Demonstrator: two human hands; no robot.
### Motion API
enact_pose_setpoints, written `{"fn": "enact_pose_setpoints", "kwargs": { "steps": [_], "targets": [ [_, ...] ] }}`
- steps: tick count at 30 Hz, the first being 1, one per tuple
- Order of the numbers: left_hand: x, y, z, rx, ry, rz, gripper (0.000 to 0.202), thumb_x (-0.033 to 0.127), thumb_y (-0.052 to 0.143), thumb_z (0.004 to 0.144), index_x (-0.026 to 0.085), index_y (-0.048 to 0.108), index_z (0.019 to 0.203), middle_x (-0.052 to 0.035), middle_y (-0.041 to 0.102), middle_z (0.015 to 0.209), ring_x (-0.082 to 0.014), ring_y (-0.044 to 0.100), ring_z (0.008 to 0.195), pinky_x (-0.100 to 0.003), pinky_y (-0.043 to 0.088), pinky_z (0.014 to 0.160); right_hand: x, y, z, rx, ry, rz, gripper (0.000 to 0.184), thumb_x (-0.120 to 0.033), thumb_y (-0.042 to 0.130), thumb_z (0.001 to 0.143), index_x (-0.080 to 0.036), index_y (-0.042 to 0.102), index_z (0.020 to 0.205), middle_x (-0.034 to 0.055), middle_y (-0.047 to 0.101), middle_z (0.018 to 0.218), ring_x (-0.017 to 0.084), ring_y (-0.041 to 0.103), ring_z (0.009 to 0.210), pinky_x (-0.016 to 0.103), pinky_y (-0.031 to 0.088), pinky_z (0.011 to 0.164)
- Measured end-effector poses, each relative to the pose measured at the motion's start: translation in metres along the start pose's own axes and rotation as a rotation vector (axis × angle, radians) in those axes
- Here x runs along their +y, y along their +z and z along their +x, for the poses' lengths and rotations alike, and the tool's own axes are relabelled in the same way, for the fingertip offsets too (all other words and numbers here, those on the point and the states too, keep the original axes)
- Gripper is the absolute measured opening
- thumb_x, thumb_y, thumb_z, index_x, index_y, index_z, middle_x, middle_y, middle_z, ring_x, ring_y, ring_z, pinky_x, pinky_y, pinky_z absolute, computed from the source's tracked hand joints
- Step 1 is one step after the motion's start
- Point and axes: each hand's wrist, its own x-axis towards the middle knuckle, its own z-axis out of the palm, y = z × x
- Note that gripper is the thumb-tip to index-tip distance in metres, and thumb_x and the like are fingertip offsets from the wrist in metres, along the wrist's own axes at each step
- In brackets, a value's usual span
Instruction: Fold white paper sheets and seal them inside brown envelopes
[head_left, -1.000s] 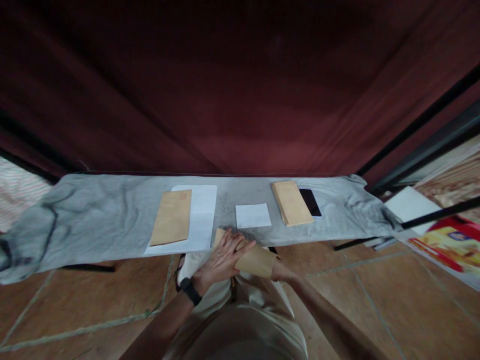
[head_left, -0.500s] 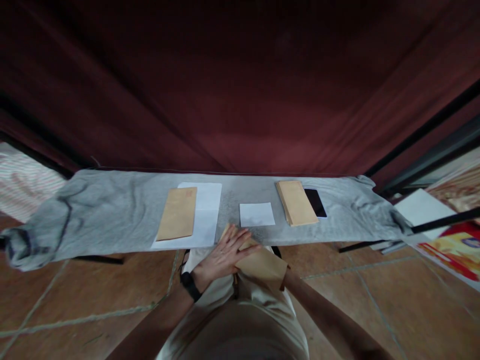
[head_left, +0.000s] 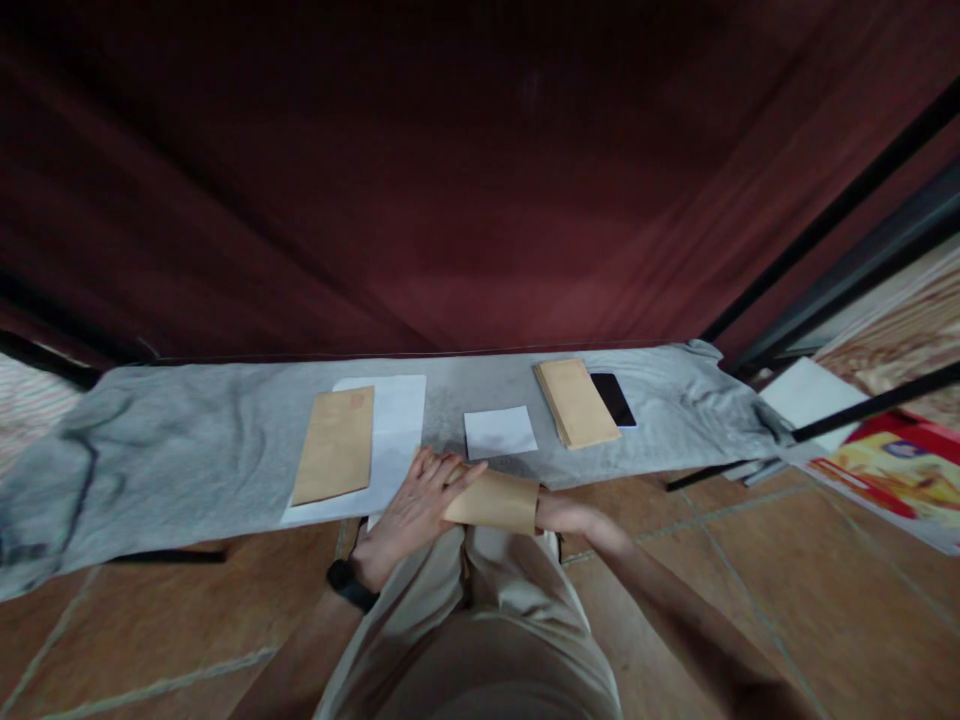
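A brown paper envelope [head_left: 496,500] lies across my lap at the near edge of the cloth-covered surface. My left hand [head_left: 425,497], with a dark watch on its wrist, rests flat over the envelope's left end, fingers stretched out. At the right end, my right hand [head_left: 560,513] reaches into the open mouth; the paper hides its fingers. Just beyond the envelope lies a small white sheet of paper [head_left: 500,432]. Left of it, another brown envelope [head_left: 334,445] lies on larger white paper [head_left: 400,435]. A stack of brown envelopes [head_left: 579,402] sits to the right.
A grey cloth [head_left: 210,440] covers the long narrow surface. Beside the envelope stack lies a dark phone or tablet [head_left: 613,399]. Dark red fabric [head_left: 480,200] hangs behind. A red and yellow package [head_left: 900,465] and black bars [head_left: 877,400] are at the right.
My right hand has drawn partly out of the envelope, so its back now shows. The envelope lies more level. The whole view has shifted slightly.
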Motion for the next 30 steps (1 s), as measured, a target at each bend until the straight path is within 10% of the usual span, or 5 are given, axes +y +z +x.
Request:
{"fn": "enact_pose_setpoints", "kwargs": {
  "steps": [4, 10, 17, 30],
  "targets": [
    [-0.026, 0.006, -0.018, 0.076, -0.144, 0.043, 0.094, 0.021, 0.067, 0.079, 0.028, 0.021, 0.161, -0.0142, 0.056, 0.136, -0.0334, 0.05, 0.13, -0.057, 0.024, 0.12, 0.01, -0.023, 0.013, -0.246, 0.067, 0.15, 0.031, -0.032, 0.066, 0.083, -0.016, 0.074, 0.108, 0.0065, 0.076, 0.101, 0.019, 0.07, 0.088, 0.032, 0.058, 0.081],
    [-0.04, 0.017, -0.036, 0.209, -0.363, 0.085, 0.094, 0.037, 0.067, 0.084, 0.017, 0.016, 0.161, -0.0173, 0.057, 0.127, -0.0347, 0.053, 0.12, -0.055, 0.034, 0.113, 0.027, -0.032, 0.057, 0.384, 0.136, -0.398, 0.03, -0.03, 0.055, 0.093, -0.018, 0.064, 0.119, 0.0123, 0.071, 0.109, 0.023, 0.067, 0.098, 0.035, 0.053, 0.088],
    [-0.041, 0.028, -0.042, 0.2, -0.425, 0.146, 0.092, 0.042, 0.065, 0.086, 0.017, 0.018, 0.161, -0.0182, 0.055, 0.128, -0.0358, 0.05, 0.123, -0.058, 0.031, 0.113, 0.034, -0.004, 0.089, 0.511, 0.298, -0.924, 0.042, -0.033, 0.075, 0.082, -0.013, 0.06, 0.116, 0.0224, 0.066, 0.114, 0.033, 0.063, 0.109, 0.038, 0.049, 0.093],
    [-0.041, 0.036, -0.042, 0.187, -0.483, 0.096, 0.097, 0.048, 0.069, 0.085, 0.019, 0.016, 0.162, -0.0177, 0.055, 0.13, -0.0355, 0.051, 0.123, -0.057, 0.034, 0.11, 0.043, -0.018, 0.09, 0.491, 0.229, -0.535, 0.015, -0.03, 0.059, 0.089, -0.018, 0.066, 0.095, 0.0137, 0.073, 0.097, 0.027, 0.069, 0.096, 0.032, 0.053, 0.081]
  ]
}}
